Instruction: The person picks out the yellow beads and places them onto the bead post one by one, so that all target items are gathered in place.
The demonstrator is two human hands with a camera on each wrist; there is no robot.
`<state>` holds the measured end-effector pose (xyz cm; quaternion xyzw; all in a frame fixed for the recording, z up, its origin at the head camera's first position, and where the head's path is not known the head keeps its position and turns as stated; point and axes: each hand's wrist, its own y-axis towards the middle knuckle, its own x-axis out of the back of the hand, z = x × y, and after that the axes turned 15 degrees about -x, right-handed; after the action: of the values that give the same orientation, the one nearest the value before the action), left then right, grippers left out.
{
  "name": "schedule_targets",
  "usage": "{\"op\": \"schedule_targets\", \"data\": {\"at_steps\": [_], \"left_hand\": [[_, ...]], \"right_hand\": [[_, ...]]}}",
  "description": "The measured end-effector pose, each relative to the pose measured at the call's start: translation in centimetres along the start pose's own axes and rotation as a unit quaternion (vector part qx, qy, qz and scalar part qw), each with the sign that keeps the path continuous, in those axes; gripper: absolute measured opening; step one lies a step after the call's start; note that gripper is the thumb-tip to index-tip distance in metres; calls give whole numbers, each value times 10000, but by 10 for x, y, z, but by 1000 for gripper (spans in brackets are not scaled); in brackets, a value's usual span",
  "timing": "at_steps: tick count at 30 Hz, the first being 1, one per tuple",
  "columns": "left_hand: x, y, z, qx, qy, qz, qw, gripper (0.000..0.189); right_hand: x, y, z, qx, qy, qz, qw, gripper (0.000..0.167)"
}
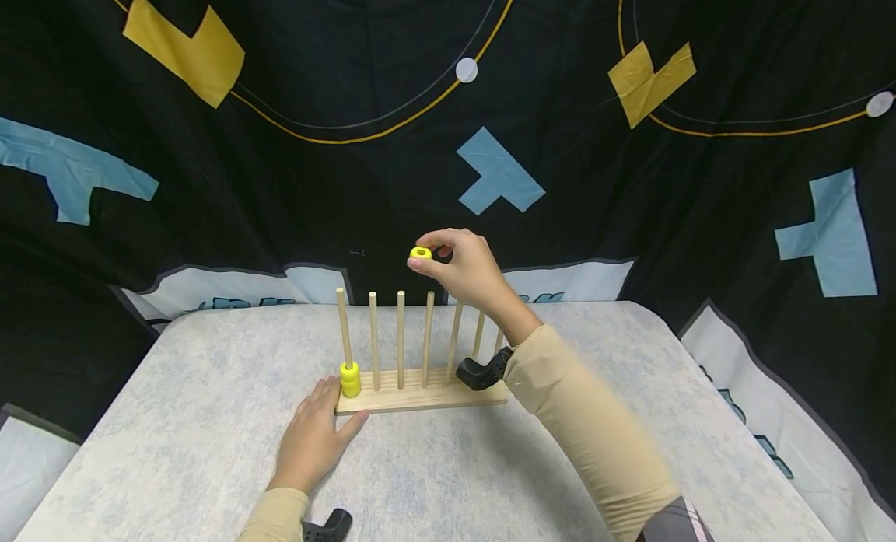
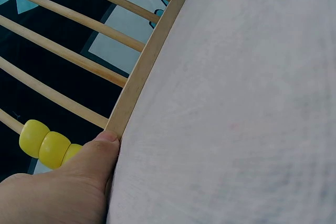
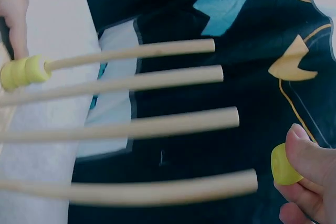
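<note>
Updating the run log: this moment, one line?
right hand: pinches yellow bead above pegs; left hand: touches wooden base; leftmost peg: stacked yellow beads

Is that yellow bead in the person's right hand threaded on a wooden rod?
No, the right wrist view shows the right hand pinching the yellow bead apart from the wooden rods.

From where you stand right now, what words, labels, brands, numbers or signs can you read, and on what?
None readable: the yellow beads, wooden pegboard and table show no lettering.
Teal marks behind the table: partly hidden; cannot tell if they are letters.
Tiny pale mark on the black curtain: too small to read.
</note>
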<state>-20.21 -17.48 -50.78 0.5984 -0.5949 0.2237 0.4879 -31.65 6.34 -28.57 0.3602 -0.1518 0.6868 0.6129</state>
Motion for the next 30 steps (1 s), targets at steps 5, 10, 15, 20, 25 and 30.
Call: {"op": "schedule_targets", "data": {"at_steps": [5, 10, 15, 20, 25, 30], "left_hand": [[0, 0, 0, -16, -9, -8, 10000, 83], [0, 0, 1, -25, -22, -5, 10000, 84], [0, 0, 1, -9, -49, -2, 10000, 85], [0, 0, 0, -14, -50, -16, 10000, 84], [1, 1, -1, -46, -49, -18, 10000, 83], [1, 0, 0, -81, -56, -35, 9999, 83]], "right_hand": [[-13, 0, 15, 173, -12, 117, 9998, 34], [-27, -1, 27, 342, -19, 268, 9991, 34], [-40, -2, 36, 518, 28, 411, 9978, 34], [-49, -6, 42, 605, 93, 547, 9966, 36], [-56, -8, 45, 751, 158, 594, 9953, 37], [-62, -8, 46, 873, 127, 670, 9938, 39]]}}
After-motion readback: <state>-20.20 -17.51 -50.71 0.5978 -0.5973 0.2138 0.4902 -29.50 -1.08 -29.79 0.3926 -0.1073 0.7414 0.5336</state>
